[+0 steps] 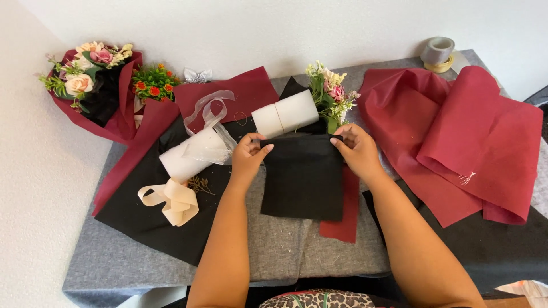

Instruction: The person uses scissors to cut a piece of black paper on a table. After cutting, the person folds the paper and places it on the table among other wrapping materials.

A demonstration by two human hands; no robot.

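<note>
Black sheet [302,182] lay flat on the grey surface [337,251], centre front, hanging toward the person from its top edge. Left hand [248,154] pinched the top left corner, right hand [357,149] the top right; both grips clenched on it, equally near. Counted: one flower sprig [330,94] behind it, two white rolls [284,113], one finished bouquet [91,85] far left.

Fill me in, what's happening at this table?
A person is holding a folded black sheet by its top edge, the left hand at one corner and the right hand at the other. A small flower bunch pokes up just behind it, beside a white roll. Dark red sheets lie to the right, a finished bouquet at far left, a cream ribbon near the left forearm, all on a grey cloth-covered table.
</note>
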